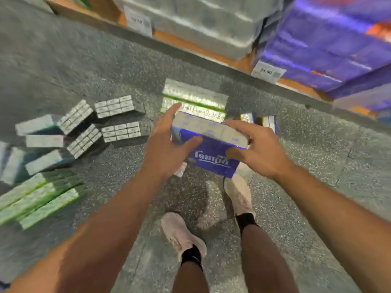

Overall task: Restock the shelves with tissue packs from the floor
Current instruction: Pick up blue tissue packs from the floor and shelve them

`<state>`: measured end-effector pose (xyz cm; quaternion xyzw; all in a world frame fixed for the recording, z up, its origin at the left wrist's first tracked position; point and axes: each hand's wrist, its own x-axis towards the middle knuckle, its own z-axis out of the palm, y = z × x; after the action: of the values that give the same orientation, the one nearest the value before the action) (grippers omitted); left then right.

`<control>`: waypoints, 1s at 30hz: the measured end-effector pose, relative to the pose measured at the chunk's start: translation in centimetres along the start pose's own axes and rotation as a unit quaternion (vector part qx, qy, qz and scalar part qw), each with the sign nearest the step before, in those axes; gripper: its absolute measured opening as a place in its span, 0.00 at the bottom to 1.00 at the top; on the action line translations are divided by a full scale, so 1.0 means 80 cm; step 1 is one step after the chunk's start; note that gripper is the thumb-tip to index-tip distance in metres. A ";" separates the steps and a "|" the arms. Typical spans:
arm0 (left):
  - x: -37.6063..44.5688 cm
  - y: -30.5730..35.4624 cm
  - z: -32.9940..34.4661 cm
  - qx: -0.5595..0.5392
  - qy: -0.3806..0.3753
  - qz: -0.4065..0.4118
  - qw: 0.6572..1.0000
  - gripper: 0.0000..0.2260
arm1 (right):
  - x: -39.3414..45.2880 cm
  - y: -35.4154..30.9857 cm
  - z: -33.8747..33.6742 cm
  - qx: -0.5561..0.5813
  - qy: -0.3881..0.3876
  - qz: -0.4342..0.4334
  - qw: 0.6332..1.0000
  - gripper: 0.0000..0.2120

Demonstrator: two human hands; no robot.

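Head view: both hands (169,144) grip blue "Tempo" tissue pack (211,153).

Two hands (169,144), two shoes (182,235).

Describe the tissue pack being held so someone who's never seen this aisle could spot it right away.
Look above the speckled floor, in front of the shelf edge with price tags. Between the left hand and right hand is the blue Tempo pack. It's the only dark blue pack off the floor; nearby packs are green or silver.
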<state>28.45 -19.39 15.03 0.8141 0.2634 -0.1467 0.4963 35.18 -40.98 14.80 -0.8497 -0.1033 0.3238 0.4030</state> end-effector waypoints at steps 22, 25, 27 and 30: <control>-0.442 0.473 -0.562 -0.080 0.443 0.138 0.882 0.27 | -0.240 -0.751 -0.183 0.045 0.048 -0.468 0.881 0.48; -0.539 0.481 -0.609 -0.072 0.528 0.128 0.836 0.35 | -0.280 -0.841 -0.163 0.084 -0.028 -0.526 0.846 0.45; -0.610 0.477 -0.626 -0.048 0.579 0.102 0.808 0.37 | -0.318 -0.888 -0.139 0.096 -0.077 -0.569 0.813 0.44; -0.712 0.454 -0.630 -0.038 0.654 0.074 0.751 0.39 | -0.380 -0.936 -0.087 0.124 -0.142 -0.621 0.760 0.42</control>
<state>1.55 -4.32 93.45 0.7083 0.4680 0.4695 0.2427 22.61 -9.57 88.51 -0.4862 -0.6236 0.1290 0.5984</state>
